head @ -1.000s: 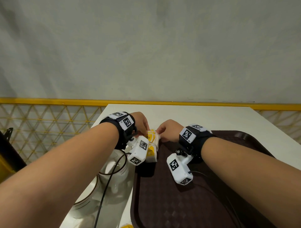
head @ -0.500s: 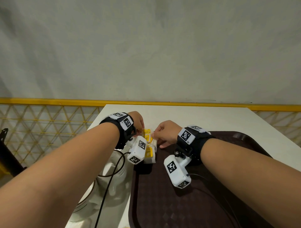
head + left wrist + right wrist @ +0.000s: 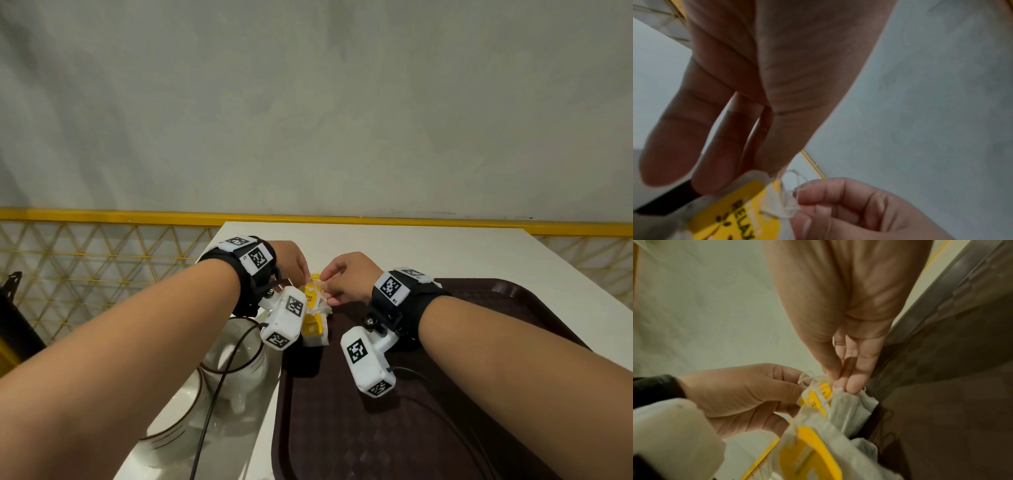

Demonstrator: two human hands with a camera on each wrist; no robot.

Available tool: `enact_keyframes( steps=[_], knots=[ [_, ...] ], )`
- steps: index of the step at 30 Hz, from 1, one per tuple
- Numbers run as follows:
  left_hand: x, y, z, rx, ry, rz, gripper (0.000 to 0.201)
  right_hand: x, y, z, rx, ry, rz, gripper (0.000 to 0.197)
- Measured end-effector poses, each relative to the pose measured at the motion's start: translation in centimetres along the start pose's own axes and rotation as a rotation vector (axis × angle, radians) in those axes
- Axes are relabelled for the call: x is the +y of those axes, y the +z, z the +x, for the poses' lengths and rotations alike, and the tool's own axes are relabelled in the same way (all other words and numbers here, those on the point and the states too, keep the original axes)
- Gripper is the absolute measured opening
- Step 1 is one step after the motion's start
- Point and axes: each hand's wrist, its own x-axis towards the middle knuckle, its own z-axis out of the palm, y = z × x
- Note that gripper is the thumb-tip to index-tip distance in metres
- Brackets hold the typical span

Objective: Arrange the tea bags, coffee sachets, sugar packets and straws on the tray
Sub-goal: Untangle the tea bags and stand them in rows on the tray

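Both hands have risen slightly, lifting the cluster of white gauzy paper tea bags with yellow card tags (image 3: 313, 317) at centre frame over the dark brown textured plastic tray's (image 3: 376, 442) left rim, left hand (image 3: 291, 262) and right hand (image 3: 349, 277) each pinching it.

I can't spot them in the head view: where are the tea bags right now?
Between both hands: the tea bags hang over the tray's far left corner, left hand and right hand pinching them.

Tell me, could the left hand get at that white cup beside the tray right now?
Probably not at once. The left hand is pinching the tea bags together with the right hand. The cup sits just under its wrist with nothing covering it, so it would only need to let go first.
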Motion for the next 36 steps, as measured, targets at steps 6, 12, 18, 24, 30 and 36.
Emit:
enact_keyframes(
  steps=[6, 12, 18, 24, 30, 36],
  knots=[
    [0.0, -0.1, 0.2, 0.025, 0.017, 0.011, 0.014, 0.3, -0.1, -0.6, 0.041, 0.015, 0.068, 0.01],
    [-0.3, -1.7, -1.0, 0.066, 0.015, 0.076, 0.01, 0.9, -0.3, -1.5, -0.077, -0.033, -0.059, 0.021],
    [0.5, -0.4, -1.9, -0.133, 0.086, 0.176, 0.043, 0.3, -0.1, -2.6, -0.233, 0.016, -0.051, 0.025],
    [1.4, 1.0, -1.6, -0.075, 0.084, 0.339, 0.043, 0.8, -0.1, -3.7, -0.283, -0.199, -0.383, 0.016],
    [1.4, 0.4, -2.1, -0.035, 0.126, 0.367, 0.022, 1.1, -0.1, -4.2, -0.327, -0.192, -0.378, 0.012],
    [1.3, -0.2, -2.6, 0.0, 0.166, 0.274, 0.009, 1.3, -0.5, -5.3, -0.412, -0.133, -0.219, 0.013]
  ],
)
